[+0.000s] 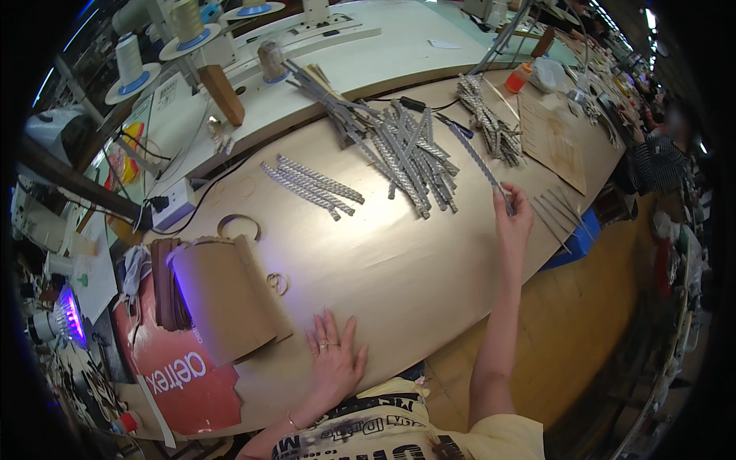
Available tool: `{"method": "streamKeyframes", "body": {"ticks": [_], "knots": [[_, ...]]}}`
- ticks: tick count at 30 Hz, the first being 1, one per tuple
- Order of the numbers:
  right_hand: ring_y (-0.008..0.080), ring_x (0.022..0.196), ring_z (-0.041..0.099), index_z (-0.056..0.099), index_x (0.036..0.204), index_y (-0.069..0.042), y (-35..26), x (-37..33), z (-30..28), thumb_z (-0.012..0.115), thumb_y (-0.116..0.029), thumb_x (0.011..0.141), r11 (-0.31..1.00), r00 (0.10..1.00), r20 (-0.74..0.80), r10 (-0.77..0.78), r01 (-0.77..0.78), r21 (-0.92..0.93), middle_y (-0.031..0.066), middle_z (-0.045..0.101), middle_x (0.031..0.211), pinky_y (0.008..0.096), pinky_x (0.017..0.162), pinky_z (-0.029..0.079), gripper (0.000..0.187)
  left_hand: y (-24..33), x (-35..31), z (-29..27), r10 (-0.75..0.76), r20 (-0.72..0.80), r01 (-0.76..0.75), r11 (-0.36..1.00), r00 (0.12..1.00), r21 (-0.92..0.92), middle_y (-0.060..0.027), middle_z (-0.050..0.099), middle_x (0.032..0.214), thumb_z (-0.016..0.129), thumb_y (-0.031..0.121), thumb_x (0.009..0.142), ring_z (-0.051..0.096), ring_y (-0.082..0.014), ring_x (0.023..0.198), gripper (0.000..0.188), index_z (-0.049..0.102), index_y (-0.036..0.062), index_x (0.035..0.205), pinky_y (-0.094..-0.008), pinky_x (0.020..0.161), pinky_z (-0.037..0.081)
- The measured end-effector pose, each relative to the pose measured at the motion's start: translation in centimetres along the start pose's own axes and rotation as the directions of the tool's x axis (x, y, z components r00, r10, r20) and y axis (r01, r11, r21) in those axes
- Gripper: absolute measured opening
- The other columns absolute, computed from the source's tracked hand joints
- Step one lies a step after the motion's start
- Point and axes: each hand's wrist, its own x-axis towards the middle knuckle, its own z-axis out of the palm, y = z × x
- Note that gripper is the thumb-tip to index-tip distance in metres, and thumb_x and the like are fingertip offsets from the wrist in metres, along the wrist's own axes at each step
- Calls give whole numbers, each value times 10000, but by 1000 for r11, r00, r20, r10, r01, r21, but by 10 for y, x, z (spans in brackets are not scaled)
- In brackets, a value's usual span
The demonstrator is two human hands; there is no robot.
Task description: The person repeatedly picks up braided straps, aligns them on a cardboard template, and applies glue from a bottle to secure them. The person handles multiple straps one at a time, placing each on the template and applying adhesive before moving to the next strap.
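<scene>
My right hand (514, 212) pinches the near end of a grey braided strap (478, 163), which slants away toward the far left over the brown-covered table (368, 268). My left hand (336, 354) lies flat near the table's front edge with its fingers spread, holding nothing. A large loose pile of grey braided straps (414, 153) lies beyond, left of the held strap. Farther left, several silvery braided straps (313, 186) rest side by side. To the right of my right hand, several thin dark strips (558, 215) lie by the table edge.
Another braided bundle (491, 119) and a tan board (553, 142) lie at the far right. A curled brown sheet (222, 299) sits on a red sheet (188, 383) at left. Thread cones (132, 65) stand at far left. A blue bin (575, 247) is beside the right edge.
</scene>
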Motion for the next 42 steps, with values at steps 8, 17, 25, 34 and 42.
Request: {"method": "streamKeyframes", "body": {"ticks": [8, 17, 25, 34, 42], "knots": [[321, 903, 647, 700, 1019, -44, -82, -30, 132, 708, -248, 873, 799, 757, 378, -532, 597, -71, 144, 672, 970, 398, 822, 498, 250, -4, -1, 8, 9, -40, -10, 1000, 999, -10, -324, 103, 1573, 587, 376, 922, 89, -509, 1457, 658, 377, 115, 1488, -617, 1159, 73], [385, 896, 630, 654, 1075, -14, -91, -69, 204, 664, -148, 863, 771, 623, 702, -345, 614, -166, 201, 637, 977, 480, 814, 495, 251, -7, -3, 12, 59, -70, -65, 994, 996, -86, -302, 93, 1584, 568, 402, 934, 96, -482, 1467, 693, 322, 115, 1515, -610, 1162, 129], [357, 787, 635, 659, 965, -25, -66, -55, 201, 546, -197, 962, 500, 559, 562, -610, 822, -274, 172, 661, 943, 438, 703, 488, 206, -6, -2, 20, 94, -199, -122, 983, 976, -136, -297, 73, 1591, 612, 345, 883, 63, -422, 1493, 741, 327, -6, 1470, -506, 1210, 99], [249, 744, 595, 605, 1075, 57, -94, -79, 129, 585, -311, 991, 843, 642, 559, -525, 484, 235, 160, 635, 852, 374, 682, 503, 378, -7, -1, 28, 103, -316, -193, 944, 943, -267, -275, 13, 1596, 643, 311, 872, -17, -418, 1494, 678, 393, 12, 1427, -508, 1222, 63], [138, 763, 560, 613, 1076, 32, -85, -172, 64, 601, -251, 992, 990, 311, 940, -139, 60, 126, 81, 623, 869, 273, 684, 480, 296, -8, 11, 36, 184, -429, -236, 969, 884, -73, -167, 235, 1593, 620, 421, 868, 147, -412, 1478, 805, 284, 99, 1525, -555, 1197, 118]]}}
